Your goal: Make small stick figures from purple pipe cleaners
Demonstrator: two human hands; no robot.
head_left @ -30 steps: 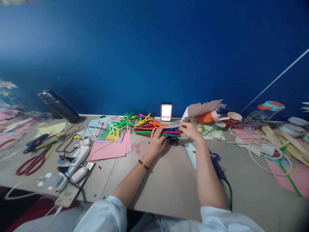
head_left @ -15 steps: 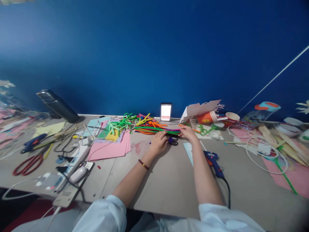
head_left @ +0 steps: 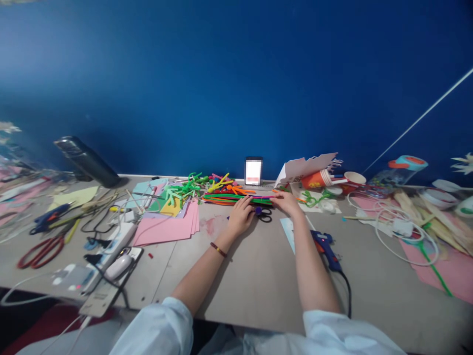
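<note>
A long bundle of multicoloured pipe cleaners (head_left: pixel 231 199) lies across the table, with green, orange and red stems showing. My left hand (head_left: pixel 241 216) rests on its middle with the fingers over the stems. My right hand (head_left: pixel 286 203) has its fingertips on the bundle's right end. Just below the bundle, black-handled scissors (head_left: pixel 264 214) lie next to my left hand, partly hidden by it. A blue hot glue gun (head_left: pixel 325 249) lies to the right of my right forearm, its cord running toward the table's front edge.
Behind the bundle lies a heap of bent pipe cleaners (head_left: pixel 186 187). Pink paper sheets (head_left: pixel 166 224) are stacked to the left, near a power strip (head_left: pixel 118 241) and red-handled scissors (head_left: pixel 40 254). Orange paper cups (head_left: pixel 314 180) and a white cable (head_left: pixel 399 236) lie to the right.
Both hands have moved lower onto the bundle, and the right hand has shifted slightly left. The bundle lies flatter and more tightly gathered. The view has tilted a little.
</note>
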